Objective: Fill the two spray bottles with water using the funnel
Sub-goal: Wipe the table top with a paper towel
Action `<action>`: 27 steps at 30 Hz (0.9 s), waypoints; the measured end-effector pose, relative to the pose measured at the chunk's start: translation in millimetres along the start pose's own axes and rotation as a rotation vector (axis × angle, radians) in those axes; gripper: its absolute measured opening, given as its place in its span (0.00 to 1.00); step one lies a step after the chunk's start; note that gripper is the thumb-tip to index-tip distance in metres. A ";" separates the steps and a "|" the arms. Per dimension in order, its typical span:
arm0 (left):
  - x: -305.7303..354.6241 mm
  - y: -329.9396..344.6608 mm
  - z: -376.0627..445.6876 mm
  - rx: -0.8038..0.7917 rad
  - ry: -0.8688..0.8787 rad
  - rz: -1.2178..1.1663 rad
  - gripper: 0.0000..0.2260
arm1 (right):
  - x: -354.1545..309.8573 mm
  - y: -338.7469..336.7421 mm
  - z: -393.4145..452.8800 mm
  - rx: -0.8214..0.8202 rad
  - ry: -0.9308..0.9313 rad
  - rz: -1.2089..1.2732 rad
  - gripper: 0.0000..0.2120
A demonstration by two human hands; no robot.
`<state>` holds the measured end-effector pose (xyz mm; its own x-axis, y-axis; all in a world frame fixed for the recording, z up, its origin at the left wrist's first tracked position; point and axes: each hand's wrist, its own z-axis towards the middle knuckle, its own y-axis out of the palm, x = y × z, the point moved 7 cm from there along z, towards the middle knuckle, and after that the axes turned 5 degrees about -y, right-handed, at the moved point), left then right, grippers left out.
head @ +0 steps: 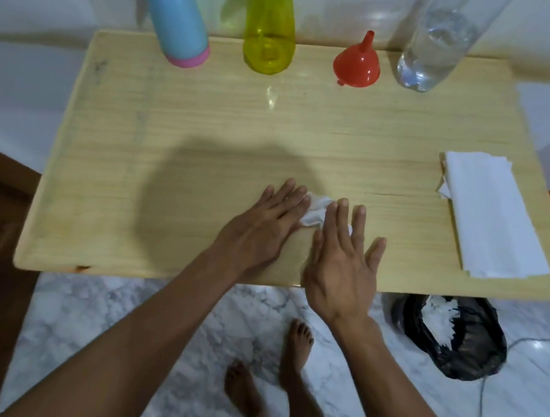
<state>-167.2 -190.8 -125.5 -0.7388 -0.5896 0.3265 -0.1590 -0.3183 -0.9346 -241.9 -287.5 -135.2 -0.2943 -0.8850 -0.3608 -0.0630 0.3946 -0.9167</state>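
A blue spray bottle (175, 15) with a pink base and a yellow-green spray bottle (270, 26) stand at the table's far edge. A red funnel (358, 63) sits upside down to their right, beside a clear water bottle (436, 45) partly filled with water. Near the front of the table, my left hand (265, 217) and my right hand (343, 260) lie flat with straight fingers on a crumpled white tissue (314, 209), which shows between them.
The wooden table (173, 128) carries a stack of folded white tissues (492, 216) at its right edge. A black bin bag (458, 335) with used tissue sits on the marble floor at right. My bare feet (268, 372) stand below the table's front edge.
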 end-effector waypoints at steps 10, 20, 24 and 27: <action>-89.0 -37.1 -64.3 -0.113 -0.077 0.017 0.30 | -104.1 40.9 -2.3 -0.057 -0.105 -0.048 0.36; -155.3 -70.4 -148.6 -0.123 -0.372 -0.029 0.27 | -188.1 67.3 1.3 -0.081 -0.378 -0.071 0.32; -149.6 -72.8 -176.8 -0.045 -0.433 0.005 0.25 | -191.3 74.2 -0.2 -0.104 -0.533 -0.093 0.29; -138.0 -71.1 -189.8 0.030 -0.491 0.006 0.23 | -183.6 75.5 -1.7 -0.093 -0.662 -0.141 0.30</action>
<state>-178.3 54.1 -131.0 -0.3429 -0.8694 0.3557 -0.1314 -0.3305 -0.9346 -194.3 -94.8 -137.9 0.3661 -0.8825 -0.2953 -0.1480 0.2580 -0.9547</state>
